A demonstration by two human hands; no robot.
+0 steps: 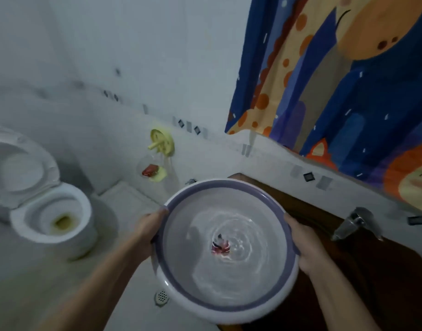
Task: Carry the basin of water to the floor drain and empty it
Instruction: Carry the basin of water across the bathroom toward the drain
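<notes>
A round white basin (181, 286) with a purple inner band is held in mid-air at the middle of the view. Rippling water fills it, and a small red and white picture shows at its bottom. My left hand (148, 231) grips the left rim, thumb over the edge. My right hand (305, 247) grips the right rim the same way. On the pale floor just left of the basin's lower edge lies the round metal floor drain (161, 297), partly tucked under the basin.
A white toilet (55, 216) with its lid up stands at the left. A yellow soap holder (161, 145) hangs on the tiled wall. A dark brown counter (348, 283) with a chrome tap (354, 223) is at the right, below a colourful curtain (348, 91).
</notes>
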